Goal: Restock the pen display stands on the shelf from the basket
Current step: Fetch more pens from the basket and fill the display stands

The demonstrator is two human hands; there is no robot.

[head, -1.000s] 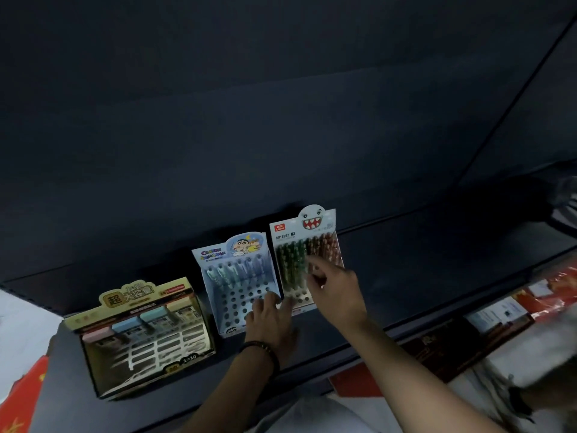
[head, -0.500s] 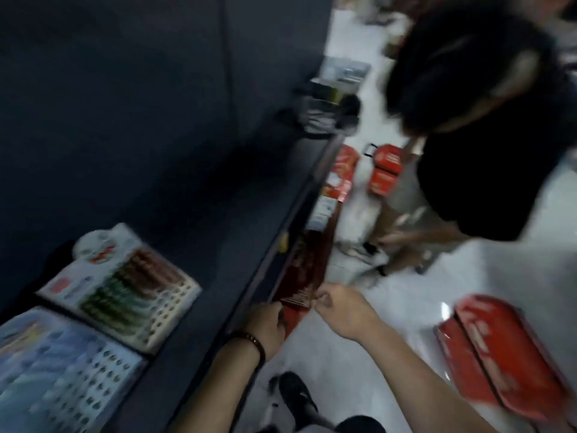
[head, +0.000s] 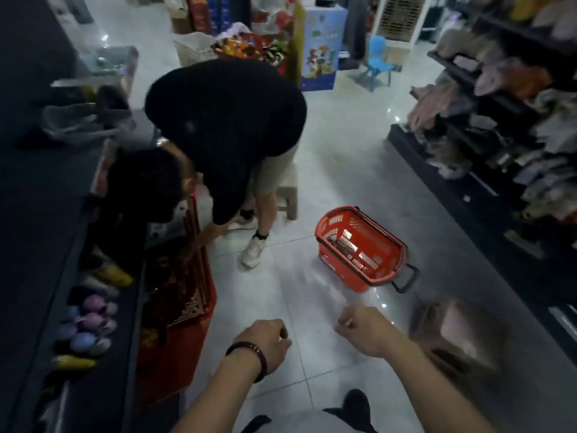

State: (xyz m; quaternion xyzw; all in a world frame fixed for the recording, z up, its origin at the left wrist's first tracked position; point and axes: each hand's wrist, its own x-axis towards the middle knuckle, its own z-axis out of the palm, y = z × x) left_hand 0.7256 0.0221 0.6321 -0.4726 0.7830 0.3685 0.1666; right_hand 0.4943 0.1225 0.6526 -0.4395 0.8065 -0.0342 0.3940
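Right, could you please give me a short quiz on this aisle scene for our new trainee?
1. True or false: the red basket stands on a shelf.
2. Which wrist wears the dark bracelet? A) left B) right
3. What colour is the small chair at the far end of the aisle?
Key: 1 false, it sits on the floor; 2 A; 3 blue.
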